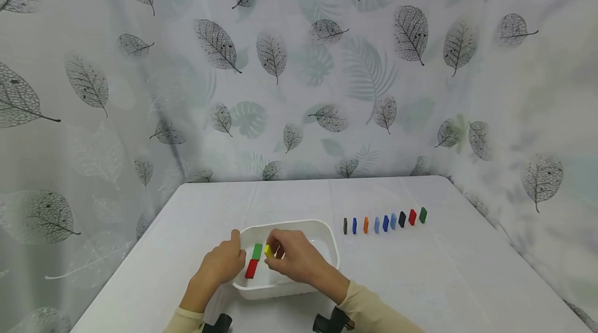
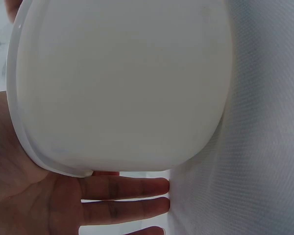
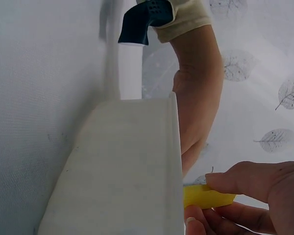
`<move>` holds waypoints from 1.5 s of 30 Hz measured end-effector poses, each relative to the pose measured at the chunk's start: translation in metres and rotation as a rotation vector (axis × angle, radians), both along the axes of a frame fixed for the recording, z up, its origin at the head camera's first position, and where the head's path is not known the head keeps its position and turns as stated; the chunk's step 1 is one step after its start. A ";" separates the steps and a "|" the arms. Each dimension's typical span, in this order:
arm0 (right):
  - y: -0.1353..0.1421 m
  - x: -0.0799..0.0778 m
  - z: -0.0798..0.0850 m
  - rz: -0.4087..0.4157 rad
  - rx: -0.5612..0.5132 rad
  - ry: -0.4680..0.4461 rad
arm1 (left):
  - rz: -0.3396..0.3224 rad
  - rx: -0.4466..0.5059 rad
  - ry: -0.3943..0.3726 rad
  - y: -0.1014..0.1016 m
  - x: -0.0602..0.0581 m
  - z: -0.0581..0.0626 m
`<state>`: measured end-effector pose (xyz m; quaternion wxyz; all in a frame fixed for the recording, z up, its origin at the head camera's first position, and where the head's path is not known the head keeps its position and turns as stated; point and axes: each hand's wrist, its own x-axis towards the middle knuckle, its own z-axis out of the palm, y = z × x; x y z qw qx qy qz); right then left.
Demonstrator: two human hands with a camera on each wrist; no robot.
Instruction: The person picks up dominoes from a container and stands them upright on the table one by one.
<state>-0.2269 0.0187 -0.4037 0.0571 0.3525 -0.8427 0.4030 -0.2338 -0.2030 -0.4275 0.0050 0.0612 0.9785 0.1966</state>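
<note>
My right hand [image 1: 295, 256] pinches a yellow domino block [image 1: 268, 251] between thumb and fingertips, over the inside of a white plastic tray [image 1: 268, 291]. In the right wrist view the yellow block shows just beyond the tray's rim. Around the tray's left side my left hand [image 1: 223, 261] grips the rim, and its other fingers [image 2: 125, 188] lie along the outer wall in the left wrist view. A green domino block [image 1: 257, 251] and a red domino block [image 1: 251, 269] lie flat end to end in the tray, close to the left hand.
To the right of the tray several domino blocks [image 1: 385, 223] stand upright in a spaced row on the white table [image 1: 420, 281], in blue, orange, black, red and green. A leaf-patterned curtain [image 1: 299, 89] hangs behind the table and along both sides.
</note>
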 end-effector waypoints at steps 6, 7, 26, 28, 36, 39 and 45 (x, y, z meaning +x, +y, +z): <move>0.005 0.000 0.001 0.002 -0.031 -0.003 | 0.003 -0.006 0.007 0.000 0.000 -0.001; 0.006 0.001 0.002 0.003 -0.036 0.000 | 0.004 -0.008 0.009 0.000 0.000 -0.001; 0.018 -0.001 0.001 -0.009 -0.029 -0.005 | 0.002 0.003 -0.007 0.000 -0.001 0.000; 0.020 -0.002 0.002 -0.012 -0.029 -0.010 | 0.002 0.003 -0.009 0.000 -0.001 0.000; 0.025 -0.003 0.001 -0.035 -0.029 0.025 | 0.002 0.000 0.001 -0.002 0.000 0.001; 0.027 -0.003 0.001 -0.034 -0.030 0.033 | 0.006 0.000 -0.004 -0.003 0.001 0.001; 0.035 -0.004 0.002 -0.051 -0.021 0.045 | -0.002 0.018 -0.007 -0.002 0.000 0.001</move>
